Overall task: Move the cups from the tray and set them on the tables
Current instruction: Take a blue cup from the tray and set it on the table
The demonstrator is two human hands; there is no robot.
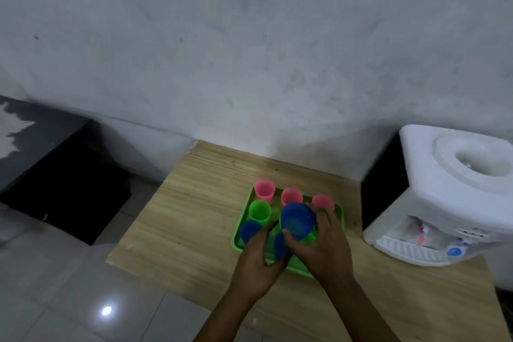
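A green tray (241, 233) lies on a light wooden table (194, 216) and holds several plastic cups. Three pink cups (264, 189) stand along its far side, with a green cup (259, 211) and a blue cup (249, 230) at the left. My right hand (322, 244) grips a blue cup (297, 219), lifted and tilted toward me above the tray's middle. My left hand (258, 261) reaches over the tray's near side, fingers curled at another blue cup (280, 244). Whether it grips that cup is unclear. A second green cup (310, 238) is mostly hidden behind my right hand.
A white water dispenser (444, 197) stands on the table's right end, close to the tray. A dark table (41, 141) sits to the left across a gap of tiled floor (69, 300). A grey wall runs behind both.
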